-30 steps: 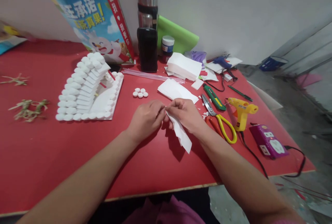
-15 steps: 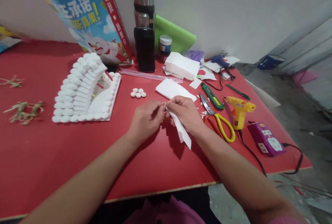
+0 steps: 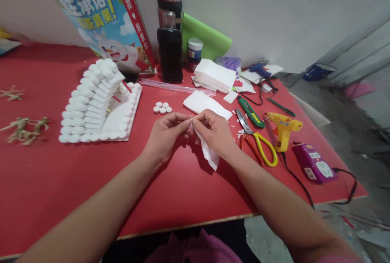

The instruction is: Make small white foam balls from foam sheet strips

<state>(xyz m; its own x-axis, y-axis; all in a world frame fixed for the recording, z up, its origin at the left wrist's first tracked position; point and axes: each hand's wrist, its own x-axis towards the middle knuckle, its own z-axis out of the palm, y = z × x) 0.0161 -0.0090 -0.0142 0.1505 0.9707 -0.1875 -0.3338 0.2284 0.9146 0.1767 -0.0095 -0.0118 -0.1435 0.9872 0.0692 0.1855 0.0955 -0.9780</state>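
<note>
Both my hands meet above the red table, pinching one end of a white tissue strip [image 3: 210,155]. My left hand [image 3: 167,135] is closed, thumb and forefinger at the tip of the strip. My right hand [image 3: 215,131] grips the same end, and the loose part hangs down below its palm. What exactly lies between the fingertips is too small to make out. Just beyond my left hand sits a small group of round white pellets [image 3: 162,108]. Past my right hand lies a folded white tissue [image 3: 207,105].
A white stepped model [image 3: 96,104] edged with white pellets stands at left. Scissors [image 3: 258,145], a green cutter [image 3: 250,111], a yellow glue gun [image 3: 284,129] and a purple power socket [image 3: 315,163] lie at right. A black phone [image 3: 170,55] leans upright at the back.
My fingertips have moved slightly left and closer together on the strip's end. The hanging part of the strip has swung a little and sits more upright. The view shifted slightly.
</note>
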